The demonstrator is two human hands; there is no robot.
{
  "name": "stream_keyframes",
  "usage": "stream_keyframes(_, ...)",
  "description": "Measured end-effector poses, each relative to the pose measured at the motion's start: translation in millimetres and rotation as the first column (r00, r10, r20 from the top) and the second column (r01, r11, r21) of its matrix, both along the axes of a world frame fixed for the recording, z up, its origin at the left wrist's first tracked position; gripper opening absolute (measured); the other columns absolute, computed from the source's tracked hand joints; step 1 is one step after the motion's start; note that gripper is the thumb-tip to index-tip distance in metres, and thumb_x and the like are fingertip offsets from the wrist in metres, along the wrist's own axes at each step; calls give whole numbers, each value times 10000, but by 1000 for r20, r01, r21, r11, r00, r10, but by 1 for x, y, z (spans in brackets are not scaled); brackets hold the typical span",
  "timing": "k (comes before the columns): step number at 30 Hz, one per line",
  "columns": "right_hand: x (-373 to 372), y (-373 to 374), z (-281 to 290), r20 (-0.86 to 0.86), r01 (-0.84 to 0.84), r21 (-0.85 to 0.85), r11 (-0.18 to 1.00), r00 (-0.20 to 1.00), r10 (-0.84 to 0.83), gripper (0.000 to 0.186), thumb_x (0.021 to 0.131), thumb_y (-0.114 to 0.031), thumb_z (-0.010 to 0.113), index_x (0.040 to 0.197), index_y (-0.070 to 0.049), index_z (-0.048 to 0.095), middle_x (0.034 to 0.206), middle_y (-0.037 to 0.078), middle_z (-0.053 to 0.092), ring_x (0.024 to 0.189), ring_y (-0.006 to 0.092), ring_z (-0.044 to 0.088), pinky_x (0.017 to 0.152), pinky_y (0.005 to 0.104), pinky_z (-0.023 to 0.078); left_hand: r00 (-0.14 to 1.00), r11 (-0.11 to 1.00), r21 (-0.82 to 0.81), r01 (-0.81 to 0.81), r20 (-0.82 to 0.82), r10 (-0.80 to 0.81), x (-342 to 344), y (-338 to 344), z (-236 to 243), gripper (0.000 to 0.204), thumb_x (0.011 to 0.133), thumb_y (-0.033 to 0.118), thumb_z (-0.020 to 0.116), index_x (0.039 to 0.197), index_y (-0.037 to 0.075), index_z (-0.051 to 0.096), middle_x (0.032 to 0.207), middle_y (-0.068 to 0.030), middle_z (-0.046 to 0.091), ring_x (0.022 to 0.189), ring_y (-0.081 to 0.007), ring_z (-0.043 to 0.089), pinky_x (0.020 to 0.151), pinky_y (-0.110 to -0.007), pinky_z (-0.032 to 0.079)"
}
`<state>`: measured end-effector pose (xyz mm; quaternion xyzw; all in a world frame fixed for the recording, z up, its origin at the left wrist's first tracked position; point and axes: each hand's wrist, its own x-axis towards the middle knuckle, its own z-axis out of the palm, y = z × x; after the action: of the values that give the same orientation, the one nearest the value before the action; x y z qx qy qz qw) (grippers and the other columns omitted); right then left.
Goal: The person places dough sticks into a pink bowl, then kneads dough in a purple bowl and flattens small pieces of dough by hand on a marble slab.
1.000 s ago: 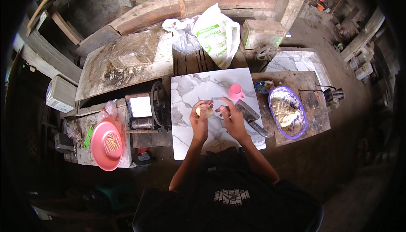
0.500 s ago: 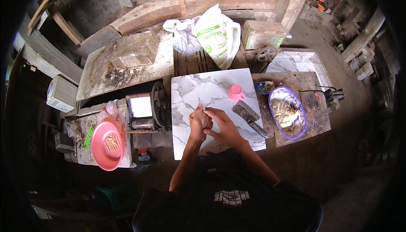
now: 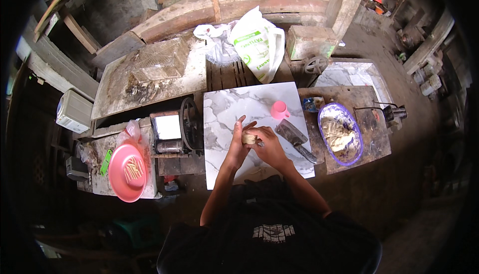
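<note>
One dough lump (image 3: 249, 138) between hands (image 3: 270, 147), visible part longest crosswise

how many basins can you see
2: the pink basin at left, with pale sticks in it, and the purple basin at right, with dough in it. The dark areas may hide more.

Black shirt (image 3: 314, 251), loose; wide sleeves (image 3: 352, 231) ending near elbows. Pale blocky print (image 3: 274, 232), upright bars, across dark cloth. Forearms (image 3: 222, 189) bare; left hand (image 3: 238, 147), right hand (image 3: 271, 147) ungloved.
</note>
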<state>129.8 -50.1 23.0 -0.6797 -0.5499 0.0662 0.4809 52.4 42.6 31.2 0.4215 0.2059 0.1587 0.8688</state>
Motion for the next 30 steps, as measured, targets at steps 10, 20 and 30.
stream_keyframes(10, 10, 5, -9, -186, 253, 35, 967, 952, -243, 106, 773, -81, 539, 770, 2, 472, 531, 138, 479, 447, 214, 503, 434, 299, 390, 994, 835, 550, -28, 100, -33, -3, -10, -15, 432, 891, 276, 393, 1243, 36, 319, 1264, -95, 348, 1128, -178, 363, 932, -318, 292)
stream_keyframes(20, 6, 1, -2, -553, -147, -86, 985, 830, 76, 181, 826, -181, 511, 882, -10, 535, 627, 76, 546, 531, 141, 521, 514, 249, 416, 905, 811, 405, -423, 237, 354, 2, 0, -29, 191, 864, 152, 467, 942, -6, 538, 828, -88, 580, 729, -138, 562, 636, -247, 451)
stream_keyframes(30, -1, -4, 11, -50, 208, -96, 973, 976, -214, 331, 655, -198, 676, 946, -87, 563, 892, 79, 572, 778, 238, 543, 649, 329, 438, 821, 817, 124, -564, 194, 537, 8, 7, -27, 456, 886, 324, 410, 528, 42, 420, 461, -42, 440, 388, -113, 425, 389, -236, 349)
